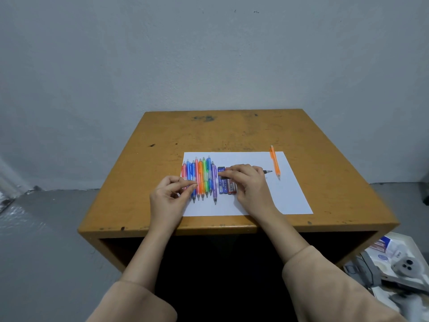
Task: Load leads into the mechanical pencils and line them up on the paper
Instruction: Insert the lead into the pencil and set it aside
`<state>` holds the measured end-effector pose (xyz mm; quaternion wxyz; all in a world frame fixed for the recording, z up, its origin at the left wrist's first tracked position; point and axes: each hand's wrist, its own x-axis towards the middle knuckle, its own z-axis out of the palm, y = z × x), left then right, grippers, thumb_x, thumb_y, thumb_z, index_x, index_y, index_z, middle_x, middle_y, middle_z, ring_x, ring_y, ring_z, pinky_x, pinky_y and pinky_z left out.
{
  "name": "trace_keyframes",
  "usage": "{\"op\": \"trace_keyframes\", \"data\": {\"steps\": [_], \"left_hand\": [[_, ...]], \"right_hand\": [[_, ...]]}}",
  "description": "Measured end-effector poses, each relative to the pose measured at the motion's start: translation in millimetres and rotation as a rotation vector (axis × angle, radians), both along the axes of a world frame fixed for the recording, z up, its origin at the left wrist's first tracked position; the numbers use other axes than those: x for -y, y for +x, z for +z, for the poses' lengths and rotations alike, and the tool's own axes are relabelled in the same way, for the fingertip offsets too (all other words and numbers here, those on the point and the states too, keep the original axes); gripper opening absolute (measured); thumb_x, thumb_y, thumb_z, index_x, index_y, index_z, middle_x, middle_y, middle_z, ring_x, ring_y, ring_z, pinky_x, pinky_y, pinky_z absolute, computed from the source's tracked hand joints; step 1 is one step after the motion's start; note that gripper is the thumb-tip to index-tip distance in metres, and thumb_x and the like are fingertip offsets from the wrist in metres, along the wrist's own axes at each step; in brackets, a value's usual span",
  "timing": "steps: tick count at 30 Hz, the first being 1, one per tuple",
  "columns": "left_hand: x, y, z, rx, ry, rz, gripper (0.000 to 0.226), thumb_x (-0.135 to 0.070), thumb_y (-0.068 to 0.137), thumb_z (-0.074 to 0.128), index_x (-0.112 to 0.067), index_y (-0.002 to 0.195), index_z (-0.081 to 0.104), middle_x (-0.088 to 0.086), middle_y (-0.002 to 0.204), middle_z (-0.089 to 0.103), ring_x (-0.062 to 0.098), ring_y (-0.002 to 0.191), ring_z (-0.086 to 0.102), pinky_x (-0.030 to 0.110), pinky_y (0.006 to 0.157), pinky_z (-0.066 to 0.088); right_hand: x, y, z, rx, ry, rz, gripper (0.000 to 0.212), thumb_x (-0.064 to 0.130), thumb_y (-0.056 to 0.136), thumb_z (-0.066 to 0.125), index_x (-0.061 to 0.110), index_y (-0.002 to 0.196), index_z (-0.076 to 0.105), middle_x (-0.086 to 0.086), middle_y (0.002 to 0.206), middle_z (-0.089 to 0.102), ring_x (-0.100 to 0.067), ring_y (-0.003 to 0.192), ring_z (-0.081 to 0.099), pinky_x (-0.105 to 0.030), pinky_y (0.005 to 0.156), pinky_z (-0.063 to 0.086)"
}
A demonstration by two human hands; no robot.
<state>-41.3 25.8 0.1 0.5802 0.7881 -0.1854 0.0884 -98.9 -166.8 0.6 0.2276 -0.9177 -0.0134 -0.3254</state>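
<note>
A white sheet of paper (255, 201) lies on a small wooden table (232, 133). Several coloured mechanical pencils (200, 180) lie side by side on its left part, tips toward me. A blue lead case (221, 184) and a red lead case (232, 188) lie just right of them. My right hand (246, 182) holds a dark pencil (267, 171) whose tip sticks out to the right, while its fingers touch the top of the blue case. My left hand (171, 194) hovers over the row's near end, thumb and forefinger pinched together; anything between them is too small to see. One orange pencil (275, 163) lies apart at the paper's far right.
The table stands against a grey wall, with grey floor to the left. Boxes and clutter (394, 263) sit on the floor at the lower right, below the table edge.
</note>
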Motion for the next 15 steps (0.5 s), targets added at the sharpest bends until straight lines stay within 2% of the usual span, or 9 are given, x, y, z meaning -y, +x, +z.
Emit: {"op": "trace_keyframes", "data": {"steps": [15], "left_hand": [[-0.3, 0.1, -0.1, -0.01, 0.015, -0.012, 0.015, -0.016, 0.078, 0.073, -0.022, 0.093, 0.073, -0.009, 0.094, 0.06, 0.01, 0.094, 0.059, 0.011, 0.058, 0.05]], "right_hand": [[-1.2, -0.7, 1.2, 0.006, -0.018, 0.0, 0.034, 0.003, 0.076, 0.075, 0.015, 0.107, 0.072, -0.007, 0.106, 0.069, -0.023, 0.101, 0.062, -0.034, 0.083, 0.038]]}}
